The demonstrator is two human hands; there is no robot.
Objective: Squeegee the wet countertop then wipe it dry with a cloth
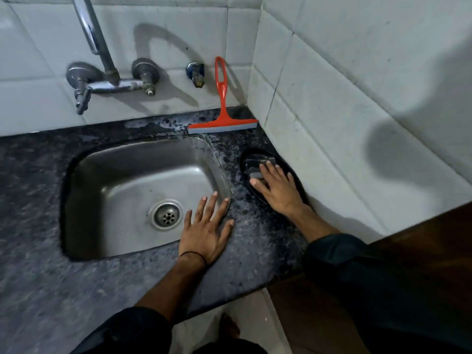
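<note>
An orange squeegee (222,108) leans upright against the tiled back wall, its grey blade resting on the wet dark speckled countertop (255,226) behind the sink. A grey cloth (252,166) lies crumpled in a black oval dish (283,162) to the right of the sink. My right hand (275,190) rests over that dish, fingertips touching the cloth, fingers spread. My left hand (207,231) lies flat and open on the sink's right rim, holding nothing.
A steel sink (127,190) with a round drain is set into the counter. A chrome wall tap (102,72) and a small spigot (195,74) stick out of the back wall. White tiled walls close the right corner. A dark wooden surface (421,238) stands at the right.
</note>
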